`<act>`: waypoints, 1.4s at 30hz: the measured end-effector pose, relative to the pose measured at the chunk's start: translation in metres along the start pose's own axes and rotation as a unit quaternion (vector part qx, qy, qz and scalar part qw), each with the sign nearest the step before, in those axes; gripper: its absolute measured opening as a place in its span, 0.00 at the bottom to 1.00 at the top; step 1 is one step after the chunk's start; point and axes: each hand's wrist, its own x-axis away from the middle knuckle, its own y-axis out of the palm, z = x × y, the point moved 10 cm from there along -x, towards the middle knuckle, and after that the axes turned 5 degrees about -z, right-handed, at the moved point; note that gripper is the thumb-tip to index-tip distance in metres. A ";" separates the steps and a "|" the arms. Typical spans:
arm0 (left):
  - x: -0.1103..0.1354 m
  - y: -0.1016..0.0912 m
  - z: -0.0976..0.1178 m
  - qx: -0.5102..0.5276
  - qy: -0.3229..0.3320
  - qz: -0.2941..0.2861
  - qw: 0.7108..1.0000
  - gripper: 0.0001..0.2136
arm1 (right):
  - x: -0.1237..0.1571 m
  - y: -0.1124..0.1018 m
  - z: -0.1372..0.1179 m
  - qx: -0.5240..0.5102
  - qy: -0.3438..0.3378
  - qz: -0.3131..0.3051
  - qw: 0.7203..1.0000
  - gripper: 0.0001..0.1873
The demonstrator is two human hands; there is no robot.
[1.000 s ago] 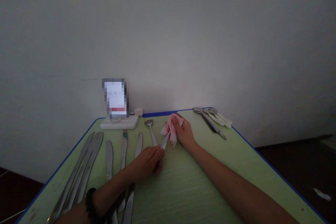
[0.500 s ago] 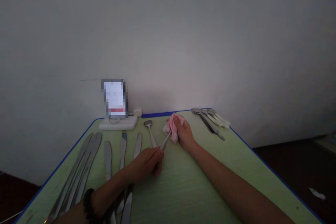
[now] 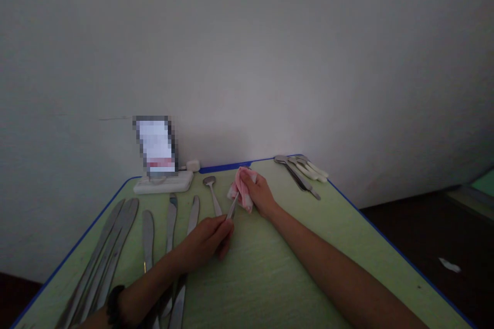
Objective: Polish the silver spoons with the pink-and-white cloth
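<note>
My left hand (image 3: 216,239) is closed around the handle of a slim piece of metal cutlery (image 3: 232,207), which slants up to the right. Its far end disappears into a pink and white cloth (image 3: 242,190), so its kind is hidden. My right hand (image 3: 262,194) pinches this cloth around that end. Just left of the cloth lies a spoon (image 3: 210,182), its handle running down behind my left hand. Several table knives, among them one knife (image 3: 147,226) and another (image 3: 172,216), lie beside and under my left forearm.
A blurred phone (image 3: 156,144) leans on a white power strip (image 3: 164,182) with a white plug (image 3: 193,166) near the wall. Several metal spoons (image 3: 297,175) and white-handled cutlery (image 3: 309,168) lie at the back right. The green table (image 3: 309,293) has a blue edge.
The view has shifted slightly, so everything on the table sits further left. Both hands keep their hold on the cutlery and the cloth, with little visible movement between them.
</note>
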 end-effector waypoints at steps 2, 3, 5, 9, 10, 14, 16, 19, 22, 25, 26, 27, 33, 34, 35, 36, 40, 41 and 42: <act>0.000 0.000 -0.001 0.014 -0.001 0.001 1.000 0.20 | -0.001 0.002 0.000 0.001 -0.002 -0.016 1.000 0.17; -0.001 0.000 -0.001 0.027 -0.002 0.000 1.000 0.19 | -0.002 0.002 0.000 -0.004 -0.003 -0.022 1.000 0.17; -0.001 0.001 -0.003 0.064 -0.003 -0.001 0.998 0.17 | -0.003 -0.001 0.002 -0.034 0.002 -0.012 0.999 0.18; -0.002 0.004 -0.005 0.112 0.006 -0.016 0.994 0.14 | -0.004 -0.007 0.003 -0.059 0.003 0.008 0.998 0.18; -0.001 0.004 -0.005 0.113 0.008 -0.020 0.993 0.14 | -0.004 -0.008 0.002 -0.058 0.003 0.013 0.998 0.19; -0.001 0.004 -0.005 0.098 0.018 -0.017 0.995 0.16 | -0.003 -0.009 0.001 -0.058 -0.002 0.017 0.998 0.19; -0.001 0.004 -0.004 0.093 0.022 -0.016 0.995 0.16 | -0.003 -0.007 0.001 -0.053 -0.001 0.004 0.999 0.20; -0.001 0.004 -0.003 0.085 0.021 -0.017 0.996 0.16 | -0.003 -0.003 0.001 -0.041 0.000 -0.025 0.999 0.21; -0.001 0.002 -0.003 0.071 0.018 -0.015 0.997 0.16 | -0.002 0.000 0.001 -0.019 0.006 -0.040 0.999 0.22; -0.002 0.001 -0.003 0.055 0.018 -0.012 0.998 0.16 | -0.002 0.000 0.001 0.000 0.012 -0.044 0.999 0.24; -0.002 0.001 -0.004 0.054 0.016 -0.011 0.998 0.16 | -0.002 0.000 0.000 0.002 0.012 -0.044 0.999 0.24; -0.002 0.000 -0.005 0.054 0.014 -0.009 0.998 0.16 | -0.002 0.000 0.000 0.001 0.011 -0.043 0.999 0.24; -0.002 -0.002 -0.008 0.075 -0.008 0.012 0.997 0.16 | -0.004 0.001 0.002 -0.033 0.013 -0.053 0.998 0.23; -0.002 -0.001 -0.008 0.086 -0.010 0.010 0.996 0.15 | -0.004 0.000 0.002 -0.038 0.016 -0.046 0.998 0.22; -0.002 -0.001 -0.009 0.098 -0.011 0.006 0.995 0.15 | -0.004 -0.002 0.003 -0.041 0.019 -0.039 0.998 0.22; -0.002 0.000 -0.010 0.110 -0.010 0.001 0.994 0.14 | -0.004 -0.002 0.003 -0.044 0.020 -0.035 0.998 0.21; -0.003 0.001 -0.010 0.134 -0.002 -0.003 0.991 0.12 | -0.003 -0.001 0.001 -0.046 0.013 -0.038 0.998 0.21; -0.003 0.001 -0.010 0.132 -0.001 -0.003 0.991 0.12 | -0.003 -0.001 0.001 -0.043 0.013 -0.036 0.998 0.21; -0.003 0.000 -0.010 0.128 -0.002 -0.003 0.992 0.12 | -0.003 -0.001 0.001 -0.038 0.014 -0.034 0.999 0.21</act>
